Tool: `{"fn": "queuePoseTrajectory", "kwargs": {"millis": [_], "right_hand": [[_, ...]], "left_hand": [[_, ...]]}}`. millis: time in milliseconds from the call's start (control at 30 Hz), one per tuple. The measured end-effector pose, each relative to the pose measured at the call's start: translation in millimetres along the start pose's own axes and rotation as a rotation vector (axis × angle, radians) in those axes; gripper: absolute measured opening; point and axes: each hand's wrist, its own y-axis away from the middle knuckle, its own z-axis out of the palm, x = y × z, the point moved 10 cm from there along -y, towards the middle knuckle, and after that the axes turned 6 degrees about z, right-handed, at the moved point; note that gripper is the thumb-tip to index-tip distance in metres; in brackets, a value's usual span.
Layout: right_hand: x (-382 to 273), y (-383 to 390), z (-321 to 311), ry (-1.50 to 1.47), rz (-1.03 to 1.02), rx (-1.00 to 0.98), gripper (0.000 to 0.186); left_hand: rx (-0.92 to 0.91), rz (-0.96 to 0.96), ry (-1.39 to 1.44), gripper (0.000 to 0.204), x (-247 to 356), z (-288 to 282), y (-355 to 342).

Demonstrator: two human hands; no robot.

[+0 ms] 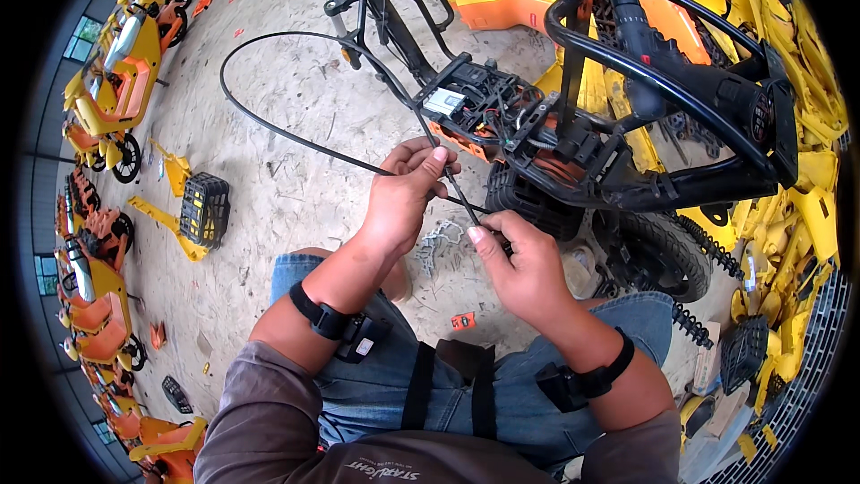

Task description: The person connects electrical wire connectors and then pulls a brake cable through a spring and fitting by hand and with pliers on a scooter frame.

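Black cable (313, 145), wide loop over concrete (287, 90)

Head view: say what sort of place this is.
Probably a scooter repair or dismantling workshop: a stripped black frame, piled yellow panels and a row of yellow-and-orange scooters.

A head-worn fisheye view faces down onto the hands (523, 260) from close above.

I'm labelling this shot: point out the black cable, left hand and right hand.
Black cable (291, 33), head view: top of loop.
Left hand (405, 194), head view: thumb base.
Right hand (527, 265), head view: back.
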Motion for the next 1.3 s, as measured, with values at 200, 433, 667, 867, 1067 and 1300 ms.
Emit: {"fn": "queuePoseTrajectory", "kwargs": {"millis": [200, 433, 667, 867, 1067, 1300], "right_hand": [[-2, 0, 1, 0.019, -0.017, -0.021, 0.02], [-10, 3, 3, 0.087, -0.121, -0.017, 0.021], [-21, 6, 3, 0.134, -0.219, 0.01, 0.02], [-27, 7, 1, 0.131, -0.279, 0.03, 0.018], [-28, 8, 2, 0.149, -0.301, 0.023, 0.017], [-27, 8, 3, 0.137, -0.293, 0.016, 0.017]], "left_hand": [[-0.022, -0.073, 0.074, 0.038, -8, 4, 1], [-0.071, -0.087, 0.106, 0.038, -9, 7, 2], [-0.064, -0.069, 0.095, 0.034, -3, 11, 6], [-0.064, -0.056, 0.133, 0.034, -8, 11, 7], [-0.112, -0.038, 0.161, 0.035, -8, 15, 6], [-0.15, -0.045, 0.209, 0.034, -5, 18, 6]]}}
